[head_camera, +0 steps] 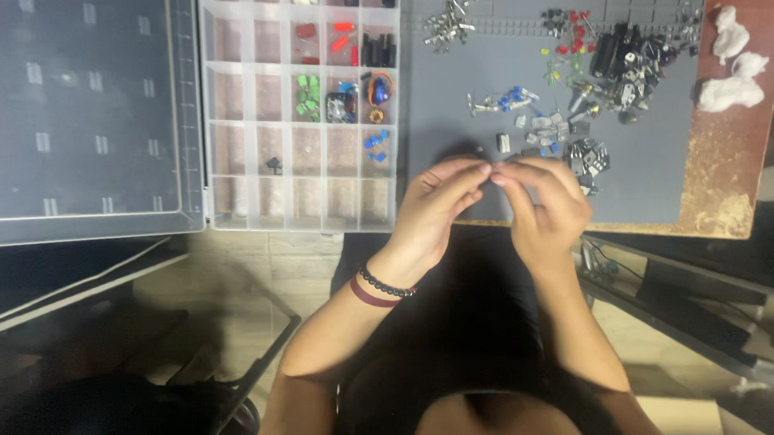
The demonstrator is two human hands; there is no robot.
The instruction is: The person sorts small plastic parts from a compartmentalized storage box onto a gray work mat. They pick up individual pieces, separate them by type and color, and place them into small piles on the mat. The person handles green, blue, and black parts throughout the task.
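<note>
Hands meet at the near edge of the grey work mat (453,126). Your left hand (435,208) and right hand (541,202) pinch fingertips together over one tiny part, too small to identify; it sits between both sets of fingertips, above the mat's front edge. Just beyond lies a scatter of small grey components (550,134), with a darker pile of parts (631,68) farther right. A clear compartment organiser (302,116) stands left of the mat, its lid (68,115) open beside it. White wadding (732,67) rests at the mat's right.
</note>
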